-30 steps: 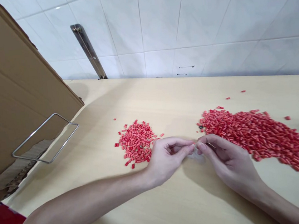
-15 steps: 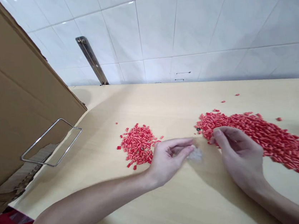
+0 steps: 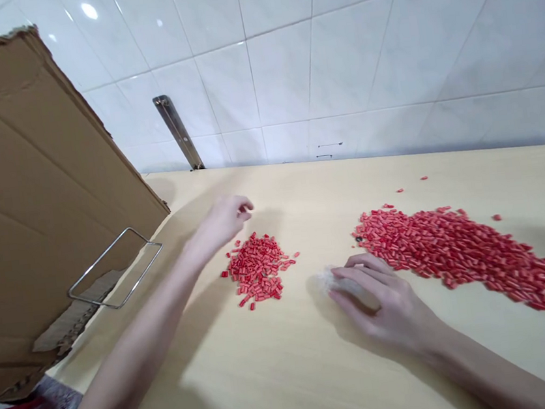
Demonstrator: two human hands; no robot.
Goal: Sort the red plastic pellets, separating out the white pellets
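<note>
Many small red pieces lie on the pale table in a smaller pile at centre left and a long, larger pile at right. My left hand is just behind the smaller pile, fingers curled and blurred; whether it holds something is hidden. Between the piles, my right hand pinches a crumpled clear plastic bag low over the table. A small black piece sits at the left end of the larger pile.
A cardboard sheet leans at the left, with a wire loop before it. A metal bracket stands against the tiled wall. Stray red pieces lie behind the larger pile.
My left hand has let go of the plastic and moved left and back, behind the smaller pile. My right hand has moved left from the larger pile and taken hold of the plastic.
</note>
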